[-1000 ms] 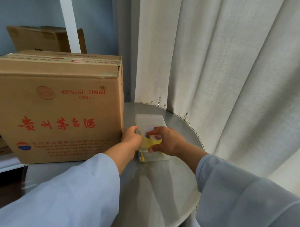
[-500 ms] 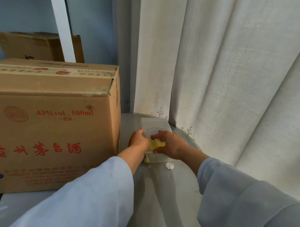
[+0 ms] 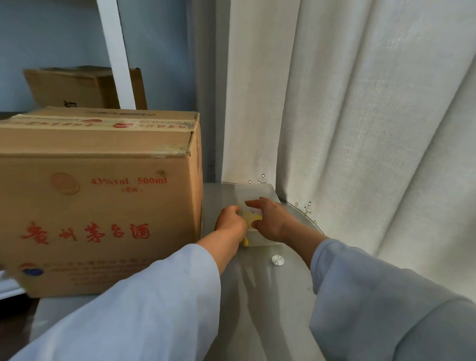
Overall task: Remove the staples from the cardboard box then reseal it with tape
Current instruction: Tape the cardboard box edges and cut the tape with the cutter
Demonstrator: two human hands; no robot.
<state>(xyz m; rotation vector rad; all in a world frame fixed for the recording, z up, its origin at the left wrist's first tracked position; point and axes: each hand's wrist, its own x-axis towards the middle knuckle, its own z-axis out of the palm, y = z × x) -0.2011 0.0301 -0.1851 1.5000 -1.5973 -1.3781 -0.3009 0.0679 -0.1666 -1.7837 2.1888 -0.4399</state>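
One large corrugated cardboard box [image 3: 94,201], matt brown with red print and tape along its top seam, stands on the left of the round glass desk [image 3: 265,295]. Just right of it sits one translucent rectangular plastic container [image 3: 259,191] with rounded corners. Both hands meet over it: the left hand [image 3: 231,221] rests curled at its near left edge, and the right hand [image 3: 269,219] curls its fingers round one yellowish roll of tape [image 3: 253,217]. Whether the left hand grips anything cannot be told. One small round metal disc [image 3: 277,260] lies nearer. Pleated pale woven curtains [image 3: 364,122] hang behind; a second cardboard box [image 3: 80,90] stands farther back.
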